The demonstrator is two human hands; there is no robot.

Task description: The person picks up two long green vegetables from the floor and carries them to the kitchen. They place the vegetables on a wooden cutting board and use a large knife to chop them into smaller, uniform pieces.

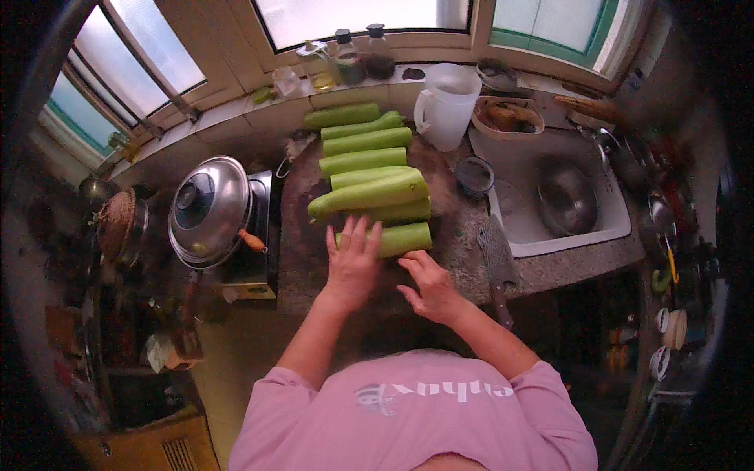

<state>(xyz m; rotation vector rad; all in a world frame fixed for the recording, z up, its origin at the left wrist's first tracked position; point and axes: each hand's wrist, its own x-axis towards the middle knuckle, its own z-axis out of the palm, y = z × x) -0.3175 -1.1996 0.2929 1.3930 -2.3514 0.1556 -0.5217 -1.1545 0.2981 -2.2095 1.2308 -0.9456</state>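
Several pale green gourds lie crosswise in a rough row on a dark round board (300, 247) on the counter. Nearest to me is a gourd piece with a flat-cut right end (406, 238). My left hand (353, 259) is spread over its left end, covering part of it; the hand is slightly blurred. By its near right edge is my right hand (430, 285), fingers loosely bent and thumb apart. Whether those fingertips touch the piece is unclear. A larger whole gourd (371, 193) rests on top of others behind it.
Right of the board, a cleaver (498, 259) lies with its handle over the counter edge. Beyond are a small bowl (474, 176), a white plastic jug (450, 106) and a sink (518, 244) holding a metal basin (566, 197). A lidded wok (209, 212) stands left.
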